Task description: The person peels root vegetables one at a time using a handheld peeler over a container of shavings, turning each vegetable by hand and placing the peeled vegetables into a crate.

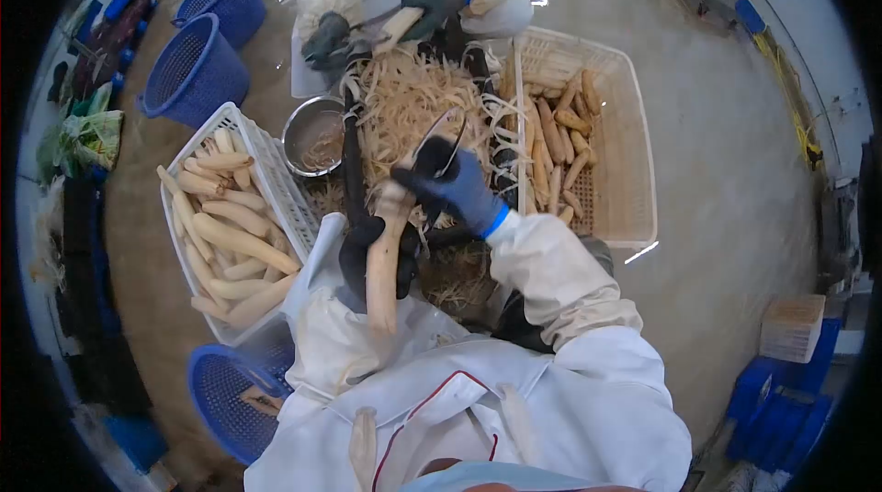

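A long pale root vegetable (382, 281) stands nearly upright in front of my body, with my left hand (366, 258) in a black glove wrapped around it. At its upper end is my right hand (464, 189), in a blue and black glove, closed on what looks like a peeler (445, 135); its thin curved frame shows above the fingers, while the handle is hidden. The vegetable's top is smeared by motion. Just beyond both hands lies a heap of pale peelings (418, 97) between dark bars.
Peeled roots fill a white crate (299, 216) at left; brownish ones lie in another crate (634, 161) at right. A metal bowl (292, 138) sits beside the peelings. Opposite, a co-worker's gloved hands (432, 14) hold a root. Blue baskets (197, 74) stand at left.
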`<state>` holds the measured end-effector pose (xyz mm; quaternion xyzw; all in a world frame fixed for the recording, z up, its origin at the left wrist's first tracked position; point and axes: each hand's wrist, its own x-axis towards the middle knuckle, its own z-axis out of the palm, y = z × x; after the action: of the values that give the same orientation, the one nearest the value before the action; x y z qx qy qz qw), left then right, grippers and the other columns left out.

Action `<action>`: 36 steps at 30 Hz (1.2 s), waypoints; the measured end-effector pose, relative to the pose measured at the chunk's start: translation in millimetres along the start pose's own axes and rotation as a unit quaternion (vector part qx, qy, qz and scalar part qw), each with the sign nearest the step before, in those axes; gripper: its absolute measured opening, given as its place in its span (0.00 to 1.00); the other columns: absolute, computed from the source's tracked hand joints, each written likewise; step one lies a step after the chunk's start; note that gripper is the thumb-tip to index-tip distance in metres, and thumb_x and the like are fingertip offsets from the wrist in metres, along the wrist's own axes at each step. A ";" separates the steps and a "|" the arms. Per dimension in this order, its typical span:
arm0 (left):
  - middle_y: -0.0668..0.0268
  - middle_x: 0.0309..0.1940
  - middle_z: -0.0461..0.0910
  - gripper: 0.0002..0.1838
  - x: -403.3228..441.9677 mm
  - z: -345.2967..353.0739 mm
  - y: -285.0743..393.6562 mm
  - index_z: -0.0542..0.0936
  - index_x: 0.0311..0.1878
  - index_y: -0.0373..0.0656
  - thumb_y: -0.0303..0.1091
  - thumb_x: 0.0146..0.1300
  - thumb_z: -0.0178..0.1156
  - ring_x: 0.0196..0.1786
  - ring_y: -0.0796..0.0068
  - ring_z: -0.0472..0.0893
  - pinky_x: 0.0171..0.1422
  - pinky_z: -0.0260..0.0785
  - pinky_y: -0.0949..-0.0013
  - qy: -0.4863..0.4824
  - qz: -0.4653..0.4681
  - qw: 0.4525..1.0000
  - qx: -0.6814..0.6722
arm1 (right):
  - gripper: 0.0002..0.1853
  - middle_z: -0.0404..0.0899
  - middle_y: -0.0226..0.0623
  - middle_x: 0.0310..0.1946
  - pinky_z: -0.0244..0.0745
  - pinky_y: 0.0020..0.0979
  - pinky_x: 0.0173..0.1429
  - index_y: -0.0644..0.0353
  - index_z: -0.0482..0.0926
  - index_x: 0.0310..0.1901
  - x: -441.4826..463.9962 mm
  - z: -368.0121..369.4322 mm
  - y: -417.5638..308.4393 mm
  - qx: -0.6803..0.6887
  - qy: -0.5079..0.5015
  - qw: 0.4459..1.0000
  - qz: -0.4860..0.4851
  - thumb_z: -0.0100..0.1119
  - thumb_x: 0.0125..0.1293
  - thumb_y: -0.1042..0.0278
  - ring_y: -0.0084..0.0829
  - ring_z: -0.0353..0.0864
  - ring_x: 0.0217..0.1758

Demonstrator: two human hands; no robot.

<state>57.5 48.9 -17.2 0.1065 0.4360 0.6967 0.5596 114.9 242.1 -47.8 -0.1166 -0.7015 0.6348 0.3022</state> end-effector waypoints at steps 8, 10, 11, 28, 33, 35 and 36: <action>0.62 0.39 0.78 0.26 0.0 -6.5 8.7 0.72 0.59 0.36 0.40 0.62 0.62 0.37 0.71 0.78 0.40 0.73 0.69 0.029 0.001 0.998 -0.060 | 0.11 0.82 0.27 0.32 0.74 0.24 0.36 0.62 0.81 0.41 24.2 -30.7 -11.8 0.140 0.122 0.977 0.109 0.70 0.59 0.69 0.18 0.76 0.31; 0.62 0.40 0.79 0.26 3.6 -11.4 4.4 0.71 0.59 0.36 0.39 0.62 0.62 0.38 0.71 0.79 0.41 0.73 0.69 0.025 -0.002 0.998 -0.062 | 0.14 0.82 0.28 0.33 0.75 0.24 0.37 0.63 0.81 0.41 5.7 -9.0 -7.7 0.091 0.029 0.995 0.029 0.72 0.57 0.67 0.17 0.77 0.32; 0.62 0.41 0.79 0.26 3.4 -11.5 3.4 0.71 0.60 0.36 0.39 0.62 0.62 0.38 0.71 0.79 0.42 0.73 0.69 0.014 -0.006 0.998 -0.053 | 0.15 0.82 0.28 0.33 0.75 0.24 0.37 0.63 0.81 0.41 -1.9 -5.4 0.7 0.049 -0.008 0.998 -0.037 0.74 0.56 0.66 0.17 0.77 0.32; 0.61 0.54 0.77 0.30 29.2 3.9 -32.3 0.69 0.66 0.35 0.40 0.65 0.62 0.49 0.73 0.78 0.55 0.72 0.68 0.137 0.142 0.958 0.208 | 0.17 0.82 0.52 0.39 0.75 0.47 0.50 0.60 0.83 0.41 -34.4 1.3 84.2 -0.358 -0.150 0.918 0.075 0.56 0.60 0.55 0.52 0.82 0.45; 0.59 0.54 0.77 0.32 34.0 -7.9 -36.0 0.66 0.68 0.34 0.37 0.64 0.64 0.48 0.70 0.79 0.54 0.73 0.67 0.198 0.125 0.884 0.404 | 0.16 0.82 0.53 0.38 0.75 0.47 0.50 0.63 0.82 0.41 -30.7 15.8 38.5 -0.391 -0.136 0.900 0.138 0.57 0.60 0.58 0.51 0.82 0.45; 0.57 0.50 0.79 0.34 31.3 -2.5 -39.0 0.64 0.69 0.37 0.31 0.61 0.65 0.41 0.69 0.82 0.48 0.76 0.66 0.113 0.215 0.921 0.306 | 0.14 0.82 0.54 0.37 0.75 0.47 0.50 0.64 0.80 0.41 -33.6 10.6 62.4 -0.395 -0.085 0.913 0.054 0.57 0.60 0.62 0.52 0.81 0.45; 0.57 0.49 0.79 0.35 26.9 -0.8 -37.2 0.64 0.69 0.38 0.30 0.60 0.66 0.40 0.68 0.82 0.46 0.77 0.66 0.095 0.150 0.956 0.232 | 0.14 0.81 0.54 0.37 0.75 0.47 0.50 0.64 0.80 0.41 -23.4 6.3 43.6 -0.401 -0.063 0.911 0.074 0.57 0.59 0.63 0.53 0.81 0.45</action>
<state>73.1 71.7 -53.8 0.2313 0.6158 0.6592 0.3643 120.1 231.5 -96.2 -0.2397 -0.9041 0.3262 0.1370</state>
